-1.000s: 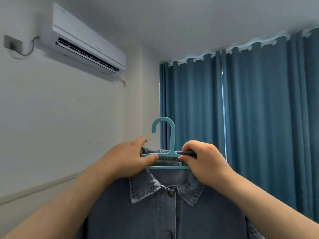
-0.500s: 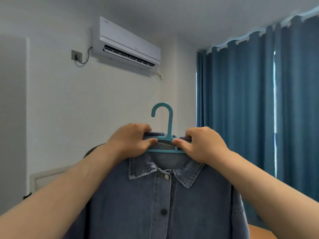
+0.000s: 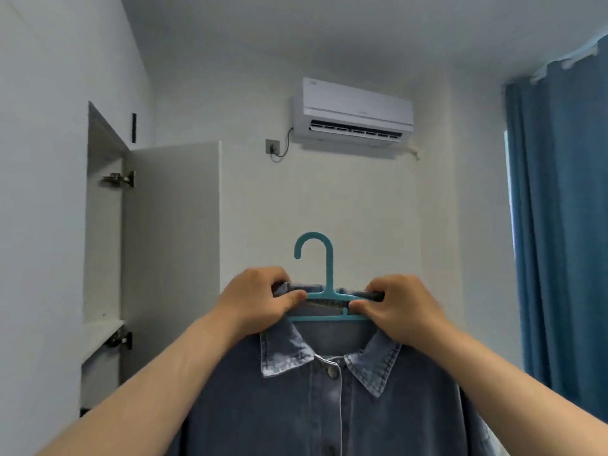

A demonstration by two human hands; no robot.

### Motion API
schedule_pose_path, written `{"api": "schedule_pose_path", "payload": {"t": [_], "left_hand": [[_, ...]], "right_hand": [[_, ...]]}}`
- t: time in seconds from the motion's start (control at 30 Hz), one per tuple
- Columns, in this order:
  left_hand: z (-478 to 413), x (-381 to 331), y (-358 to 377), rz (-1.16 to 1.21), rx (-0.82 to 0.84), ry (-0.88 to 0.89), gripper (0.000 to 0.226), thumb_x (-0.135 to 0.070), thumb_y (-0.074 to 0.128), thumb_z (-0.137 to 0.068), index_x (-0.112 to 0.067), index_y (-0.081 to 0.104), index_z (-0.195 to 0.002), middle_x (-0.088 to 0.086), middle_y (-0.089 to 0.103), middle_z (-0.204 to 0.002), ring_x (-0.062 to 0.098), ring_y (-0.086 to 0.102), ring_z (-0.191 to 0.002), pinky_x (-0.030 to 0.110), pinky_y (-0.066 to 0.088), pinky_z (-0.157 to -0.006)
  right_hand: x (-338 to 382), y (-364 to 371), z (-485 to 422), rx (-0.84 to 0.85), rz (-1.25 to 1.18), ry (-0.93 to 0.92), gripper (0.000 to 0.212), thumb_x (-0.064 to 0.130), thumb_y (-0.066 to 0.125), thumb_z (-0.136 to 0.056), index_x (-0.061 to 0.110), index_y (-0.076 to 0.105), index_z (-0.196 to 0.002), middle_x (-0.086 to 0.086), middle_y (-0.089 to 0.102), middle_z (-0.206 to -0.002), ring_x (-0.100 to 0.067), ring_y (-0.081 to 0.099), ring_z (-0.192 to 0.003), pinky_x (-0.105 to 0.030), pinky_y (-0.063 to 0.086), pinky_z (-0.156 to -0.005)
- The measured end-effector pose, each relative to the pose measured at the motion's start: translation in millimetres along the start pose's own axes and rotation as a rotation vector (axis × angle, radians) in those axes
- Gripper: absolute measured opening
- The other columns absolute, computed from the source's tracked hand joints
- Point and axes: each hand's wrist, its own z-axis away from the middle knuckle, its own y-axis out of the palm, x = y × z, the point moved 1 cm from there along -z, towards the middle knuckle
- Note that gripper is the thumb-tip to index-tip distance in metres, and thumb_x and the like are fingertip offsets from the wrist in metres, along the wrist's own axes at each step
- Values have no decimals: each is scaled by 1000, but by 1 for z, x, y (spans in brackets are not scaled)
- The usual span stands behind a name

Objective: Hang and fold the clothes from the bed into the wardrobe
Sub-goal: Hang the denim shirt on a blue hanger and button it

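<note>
Head view: a denim shirt (image 3: 329, 399) is held up on a teal hanger (image 3: 325, 291). The hanger's bar and collar are pinched by the left hand (image 3: 260, 299) and right hand (image 3: 399, 307). A wardrobe (image 3: 138, 245) is seen open at left.

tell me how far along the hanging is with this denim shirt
Done: the denim shirt already sits on the teal hanger. In hand: the left hand and right hand grip the hanger and collar, held up in the air. Left: the hook is free, so it has yet to go into the wardrobe, whose door stands open on the left. Rail and bed are out of view.
</note>
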Motion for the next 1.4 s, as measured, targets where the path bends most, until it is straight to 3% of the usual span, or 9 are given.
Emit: {"api": "schedule_pose_path", "payload": {"t": [0.1, 0.27, 0.37, 0.43, 0.5, 0.77, 1.03, 1.23, 1.4], "left_hand": [[21, 37, -21, -70, 8, -60, 53, -72, 41, -71, -23, 60, -76, -8, 59, -66, 10, 55, -65, 32, 45, -60], [40, 78, -37, -259, -7, -114, 35, -58, 52, -84, -24, 52, -79, -10, 57, -71, 12, 54, -71, 30, 42, -62], [47, 97, -43, -211, -28, -179, 25, -53, 56, -85, -29, 50, -88, -13, 58, -78, 12, 55, -75, 30, 43, -66], [53, 109, -41, -211, -41, -212, 30, -57, 56, -80, -31, 48, -92, -14, 58, -79, 9, 55, -73, 29, 43, -64], [59, 121, -36, -271, -72, -239, 36, -60, 56, -76, -26, 47, -83, -11, 56, -73, 10, 53, -69, 28, 39, -59], [66, 189, -15, -232, -6, -317, 25, -36, 44, -68, -13, 47, -75, 0, 56, -68, 18, 53, -68, 35, 43, -63], [59, 263, 35, -192, -8, -401, 26, -39, 44, -68, -20, 58, -79, -7, 61, -71, 12, 56, -70, 32, 47, -64], [51, 323, 77, -147, -18, -509, 18, -36, 46, -66, -25, 57, -76, -9, 60, -68, 11, 55, -69, 31, 45, -62], [61, 365, 100, -61, 2, -581, 4, -31, 58, -72, -28, 58, -75, -12, 61, -73, 9, 55, -67, 26, 44, -58]], "right_hand": [[9, 24, -13, -43, -56, -36, 29, 49, 72, -77, 22, 67, -69, 8, 62, -62, -15, 57, -66, -32, 45, -58], [37, 67, -36, -35, -146, -83, 28, 50, 73, -75, 23, 68, -68, 9, 62, -61, -9, 57, -64, -32, 48, -61], [57, 91, -44, 2, -179, -88, 25, 50, 74, -73, 31, 62, -61, 12, 60, -60, -6, 56, -63, -27, 45, -58], [69, 109, -48, 38, -184, -80, 26, 50, 75, -73, 33, 59, -59, 12, 60, -60, -7, 57, -64, -27, 45, -59], [80, 126, -51, 53, -176, -66, 30, 53, 75, -71, 32, 57, -58, 11, 60, -60, -9, 57, -65, -28, 46, -59], [110, 194, -71, 121, 154, -64, 60, 80, 54, -67, 20, 53, -68, 6, 53, -65, -20, 55, -71, -32, 44, -61], [90, 288, -106, 326, 3, -250, 38, 61, 57, -80, 23, 61, -83, 7, 65, -76, -13, 57, -72, -36, 49, -67], [71, 372, -137, 389, -253, -209, 26, 51, 71, -74, 30, 59, -63, 8, 61, -62, -6, 54, -61, -28, 43, -58], [67, 432, -155, 464, -351, -193, 26, 48, 76, -69, 25, 66, -66, 5, 61, -60, -9, 54, -59, -32, 44, -58]]}}
